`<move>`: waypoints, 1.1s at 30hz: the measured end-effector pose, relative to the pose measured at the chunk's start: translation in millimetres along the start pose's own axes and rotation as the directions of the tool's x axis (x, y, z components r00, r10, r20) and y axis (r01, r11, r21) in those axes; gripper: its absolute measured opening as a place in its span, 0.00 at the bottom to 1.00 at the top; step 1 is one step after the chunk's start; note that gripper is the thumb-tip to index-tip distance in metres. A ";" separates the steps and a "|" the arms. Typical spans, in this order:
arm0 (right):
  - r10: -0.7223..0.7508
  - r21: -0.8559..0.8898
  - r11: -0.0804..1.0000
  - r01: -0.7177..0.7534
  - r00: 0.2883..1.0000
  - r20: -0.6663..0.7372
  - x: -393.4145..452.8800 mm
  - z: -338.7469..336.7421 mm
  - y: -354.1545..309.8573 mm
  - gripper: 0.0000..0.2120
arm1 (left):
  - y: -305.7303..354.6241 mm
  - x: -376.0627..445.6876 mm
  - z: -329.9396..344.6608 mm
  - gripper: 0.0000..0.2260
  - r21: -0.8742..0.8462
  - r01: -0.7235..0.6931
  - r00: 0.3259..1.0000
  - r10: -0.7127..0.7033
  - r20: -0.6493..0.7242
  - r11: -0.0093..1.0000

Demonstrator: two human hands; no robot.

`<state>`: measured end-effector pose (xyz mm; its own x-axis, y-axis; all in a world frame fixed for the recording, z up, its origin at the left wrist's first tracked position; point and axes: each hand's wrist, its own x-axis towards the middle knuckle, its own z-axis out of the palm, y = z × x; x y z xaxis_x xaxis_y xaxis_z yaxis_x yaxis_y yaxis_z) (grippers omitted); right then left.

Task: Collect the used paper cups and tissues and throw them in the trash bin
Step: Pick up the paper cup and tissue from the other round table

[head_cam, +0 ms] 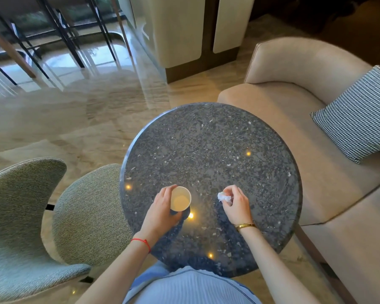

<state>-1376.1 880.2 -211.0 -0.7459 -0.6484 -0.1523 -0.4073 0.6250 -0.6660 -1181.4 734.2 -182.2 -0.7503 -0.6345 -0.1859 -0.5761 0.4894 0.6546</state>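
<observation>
A white paper cup [180, 199] stands upright near the front left of the round dark stone table [211, 150]. My left hand [161, 208] is wrapped around the cup from its left side. A crumpled white tissue [223, 197] is pinched in the fingertips of my right hand [237, 204], just above the tabletop to the right of the cup. No trash bin is in view.
A green fabric chair [31, 216] stands close to the table's left. A beige sofa [316, 106] with a houndstooth cushion [358, 117] curves around the right side. Polished marble floor [75, 119] stretches beyond the table, with dark chair legs [59, 34] at the far left.
</observation>
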 end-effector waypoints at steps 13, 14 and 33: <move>-0.229 -0.006 0.973 0.230 0.973 0.040 -55.1 -16.2 -36.6 0.10 | -13.2 -103.7 -39.9 0.34 -0.048 0.080 0.937 -0.091 -0.336 0.996; -0.257 -0.005 0.966 0.257 0.965 0.056 -56.0 -14.9 -44.1 0.10 | -15.4 -114.5 -43.1 0.34 -0.053 0.094 0.924 -0.107 -0.367 0.994; -0.725 0.241 0.644 0.726 0.478 0.497 -254.3 158.2 -232.8 0.11 | -103.5 -443.1 -91.9 0.34 -0.404 0.445 0.365 -0.574 -0.732 0.799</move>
<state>-1008.2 830.8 -132.8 0.2006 -0.9785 0.0474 -0.6768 -0.1734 -0.7155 -759.4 909.7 -100.2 0.2943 -0.9512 0.0926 -0.6633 -0.1335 0.7364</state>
